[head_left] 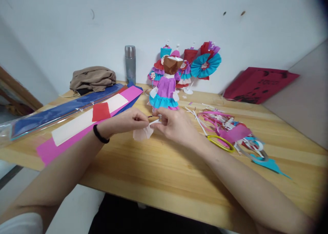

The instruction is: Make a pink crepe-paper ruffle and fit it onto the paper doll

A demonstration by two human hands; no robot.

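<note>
My left hand [132, 119], with a black band at the wrist, pinches a small gathered piece of white crepe paper [142, 133] that fans out below the fingers. Close beside it, my right hand [170, 123] has its thumb and fingers closed on the narrow twisted white end of the same paper. Both hands are above the wooden table [138, 169]. Just behind them stands a paper doll dress [166, 87] in purple and turquoise with white tufts at its sides and a brown top piece.
Pink and white paper strips [74, 124] with a red square [101, 111] lie left, near wrapped blue paper [64, 106]. Yellow-handled scissors [220, 143] and paper scraps [235, 133] lie right. A flask [130, 65], brown cloth [93, 78], more paper dresses [188, 61] and a red bag [258, 85] stand behind.
</note>
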